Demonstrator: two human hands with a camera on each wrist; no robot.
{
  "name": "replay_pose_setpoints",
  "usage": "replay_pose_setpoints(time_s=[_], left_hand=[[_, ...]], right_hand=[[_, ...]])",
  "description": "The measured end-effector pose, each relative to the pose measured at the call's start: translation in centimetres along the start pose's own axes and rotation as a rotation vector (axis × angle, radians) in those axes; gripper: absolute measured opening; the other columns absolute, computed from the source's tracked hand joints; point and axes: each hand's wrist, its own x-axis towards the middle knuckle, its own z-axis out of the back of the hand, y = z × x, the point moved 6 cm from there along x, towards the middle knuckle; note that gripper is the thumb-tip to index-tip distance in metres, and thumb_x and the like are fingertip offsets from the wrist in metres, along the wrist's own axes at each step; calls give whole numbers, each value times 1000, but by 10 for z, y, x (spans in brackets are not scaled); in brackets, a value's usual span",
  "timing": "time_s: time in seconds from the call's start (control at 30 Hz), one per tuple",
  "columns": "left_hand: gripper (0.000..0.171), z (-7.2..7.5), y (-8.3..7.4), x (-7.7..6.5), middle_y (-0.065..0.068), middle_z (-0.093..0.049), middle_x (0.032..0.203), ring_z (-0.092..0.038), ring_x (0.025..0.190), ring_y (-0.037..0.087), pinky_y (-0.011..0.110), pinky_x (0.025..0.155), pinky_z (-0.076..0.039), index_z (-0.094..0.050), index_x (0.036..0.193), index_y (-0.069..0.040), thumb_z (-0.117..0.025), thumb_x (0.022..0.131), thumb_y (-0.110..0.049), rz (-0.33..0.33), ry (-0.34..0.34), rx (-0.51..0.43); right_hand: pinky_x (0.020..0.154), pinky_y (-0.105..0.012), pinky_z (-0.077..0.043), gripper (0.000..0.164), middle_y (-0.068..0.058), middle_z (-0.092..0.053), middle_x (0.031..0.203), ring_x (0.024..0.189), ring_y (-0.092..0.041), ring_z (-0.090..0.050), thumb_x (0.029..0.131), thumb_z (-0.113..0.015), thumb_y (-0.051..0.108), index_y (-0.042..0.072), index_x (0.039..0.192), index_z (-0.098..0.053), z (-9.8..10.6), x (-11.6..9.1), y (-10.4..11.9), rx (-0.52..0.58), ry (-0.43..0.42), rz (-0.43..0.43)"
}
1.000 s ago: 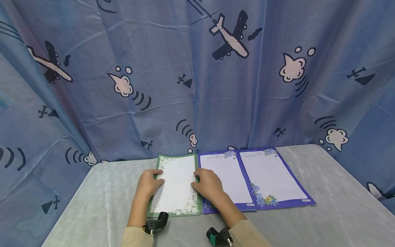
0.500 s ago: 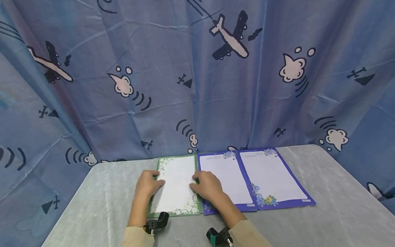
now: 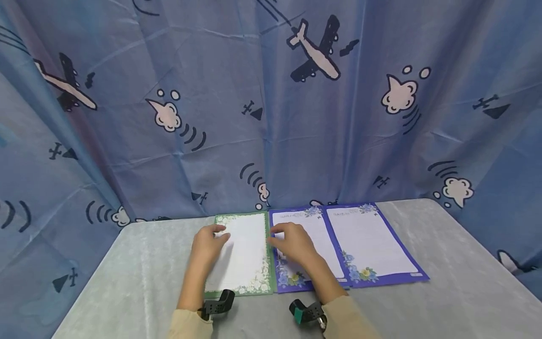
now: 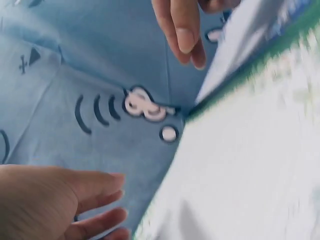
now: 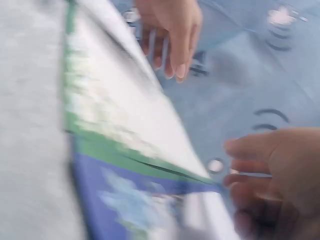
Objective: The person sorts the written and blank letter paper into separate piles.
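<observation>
A green-bordered sheet of floral paper (image 3: 243,254) lies on the table, left of two purple-bordered sheets. The nearer purple sheet (image 3: 311,235) adjoins its right edge, and the farther purple sheet (image 3: 372,242) lies beyond that. Above the green sheet's left edge hovers my left hand (image 3: 207,245), its fingers relaxed and holding nothing. My right hand (image 3: 294,242) is over the seam between the green and nearer purple sheets, likewise holding nothing. In the left wrist view the left hand (image 4: 55,202) is apart from the paper; in the right wrist view the right hand (image 5: 280,175) is too.
A grey cloth-covered table (image 3: 139,273) carries the sheets. Behind it hangs a blue curtain (image 3: 220,117) printed with planes and clouds. A black wrist camera (image 3: 218,303) sits on the left wrist, another wrist camera (image 3: 306,311) on the right.
Both hands have let go of the green-bordered sheet's side edges and lifted off it. The right hand has shifted right, over the purple sheet. The sheets lie nearly where they were.
</observation>
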Motion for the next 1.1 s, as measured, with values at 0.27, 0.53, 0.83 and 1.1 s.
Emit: replay_pose_setpoints(time_s=[0.27,0.53,0.83,1.1], left_hand=[[22,-31,-44,-7,12,-76,108,-71,93,26,40,78,-56,-76,110,-5,-72,92,-15,-174,51,-95],[26,-73,-54,-21,8,-75,109,-69,93,20,38,79,-56,-74,113,-7,-73,90,-18,-210,107,-63],[38,-92,-54,-27,8,-73,111,-66,98,22,41,84,-54,-71,121,-7,-78,88,-24,-258,69,-28],[50,-100,-55,-29,11,-68,122,-62,111,29,46,96,-52,-70,125,-10,-83,83,-34,-313,42,107]], right_hand=[[76,-38,-58,29,-13,-77,109,85,-22,-74,91,-74,22,3,113,-76,36,4,-22,31,-31,-19],[78,-43,-56,29,-16,-76,110,96,-29,-70,91,-73,20,3,114,-76,68,-11,-59,-71,-86,-71],[103,-55,-49,33,-23,-71,122,116,-40,-66,92,-72,20,1,119,-73,80,-28,-96,-72,-239,-126],[106,-55,-48,38,-26,-69,125,121,-43,-63,90,-74,20,-2,120,-71,73,-34,-108,-38,-298,-110]])
